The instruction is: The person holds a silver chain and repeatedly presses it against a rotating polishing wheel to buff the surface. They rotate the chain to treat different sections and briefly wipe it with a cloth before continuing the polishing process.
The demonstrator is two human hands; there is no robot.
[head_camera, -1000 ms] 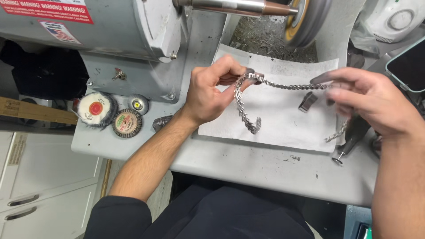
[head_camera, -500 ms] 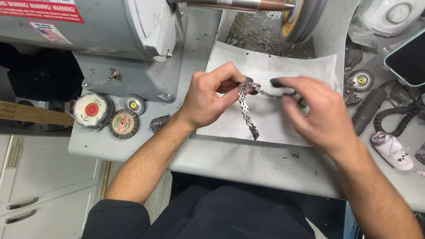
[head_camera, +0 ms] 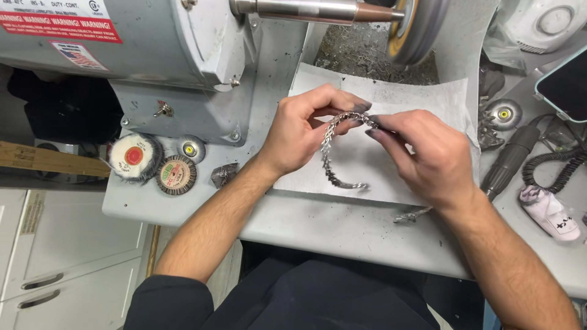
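A silver link chain (head_camera: pixel 331 160) hangs over a sheet of white paper (head_camera: pixel 373 165) on the grey bench. My left hand (head_camera: pixel 304 128) pinches its upper end between thumb and fingers. My right hand (head_camera: pixel 425 156) meets it there, its dirty fingertips pinching the same top part of the chain. The chain's loose end curls down onto the paper below my hands. Both hands are close together in front of the polishing motor.
A grey polishing motor (head_camera: pixel 140 49) with a spindle and a buffing wheel (head_camera: pixel 416 27) stands behind. Small buffing wheels (head_camera: pixel 131 157) lie at the left. A handpiece with coiled cord (head_camera: pixel 510 162), a dark phone (head_camera: pixel 565 85) and a small metal piece (head_camera: pixel 411 215) lie at the right.
My right hand has come in from the right and now pinches the chain next to my left hand. The chain, earlier stretched between the hands, now hangs down in a curve.
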